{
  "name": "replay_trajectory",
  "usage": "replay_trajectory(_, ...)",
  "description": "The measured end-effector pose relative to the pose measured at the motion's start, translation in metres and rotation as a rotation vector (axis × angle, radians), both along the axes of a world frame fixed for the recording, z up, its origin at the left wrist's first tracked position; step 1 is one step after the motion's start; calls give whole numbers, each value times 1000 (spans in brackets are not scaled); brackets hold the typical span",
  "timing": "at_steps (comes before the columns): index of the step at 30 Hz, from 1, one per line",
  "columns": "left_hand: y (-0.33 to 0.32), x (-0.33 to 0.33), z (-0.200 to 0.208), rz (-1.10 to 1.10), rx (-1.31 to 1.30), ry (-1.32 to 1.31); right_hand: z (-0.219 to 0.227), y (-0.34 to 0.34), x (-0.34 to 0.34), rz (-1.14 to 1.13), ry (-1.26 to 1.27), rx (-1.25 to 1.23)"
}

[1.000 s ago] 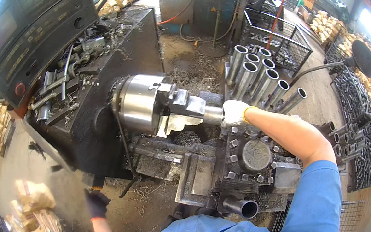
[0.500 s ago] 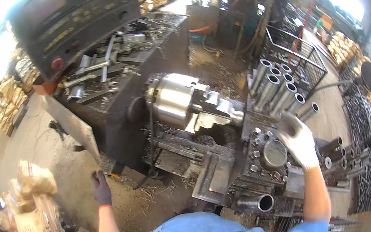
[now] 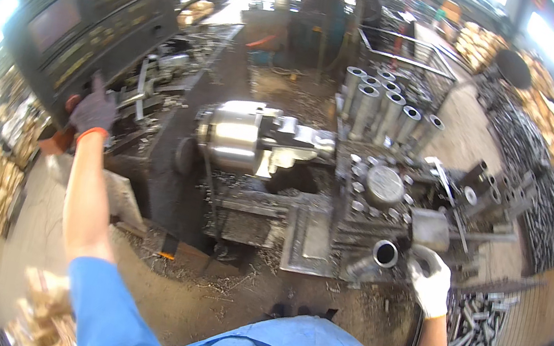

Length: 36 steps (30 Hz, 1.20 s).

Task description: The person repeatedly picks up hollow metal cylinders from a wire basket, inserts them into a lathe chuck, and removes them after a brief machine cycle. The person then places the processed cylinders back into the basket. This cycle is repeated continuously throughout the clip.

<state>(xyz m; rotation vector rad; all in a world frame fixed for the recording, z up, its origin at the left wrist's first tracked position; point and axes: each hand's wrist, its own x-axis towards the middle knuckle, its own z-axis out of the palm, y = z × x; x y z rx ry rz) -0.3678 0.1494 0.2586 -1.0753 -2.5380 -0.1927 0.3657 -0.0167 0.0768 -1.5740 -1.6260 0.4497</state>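
Observation:
My left hand (image 3: 93, 109), in a dark glove with an orange cuff, reaches up to the machine's control panel (image 3: 98, 21). Its index finger points upward along the panel's lower edge, close to a red knob (image 3: 72, 102), and it holds nothing. My right hand (image 3: 431, 281), in a white glove, is beside a short metal tube (image 3: 384, 254) lying on the carriage. Its fingers are curved and apart, with nothing visible between them. Ahead, a shiny lathe chuck (image 3: 236, 136) has stepped jaws (image 3: 292, 143). A round-topped tool post (image 3: 384, 186) ringed by bolts stands to its right.
Several upright metal tubes (image 3: 367, 104) stand behind the tool post, with more tubes (image 3: 495, 189) at the right. A metal rod (image 3: 449, 193) leans there. Finished-looking small parts (image 3: 475, 342) fill a bin at lower right. Metal chips (image 3: 230, 285) litter the area below the machine.
My left hand has risen from low beside the machine to the control panel. My right hand has moved from above the tool post down beside the tube. The view has shifted.

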Motion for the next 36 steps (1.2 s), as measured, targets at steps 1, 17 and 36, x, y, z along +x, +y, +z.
replay_trajectory(1,-9,12,-2,-47,123,91,0,-5,3,29,-41,-4)
replay_trajectory(17,-394,399,-339,-157,-97,-1425,-50,38,-38,476,-22,-356)
replay_trajectory(36,-894,590,-339,1376,929,-850,-91,-472,-354,2555,-587,-192)
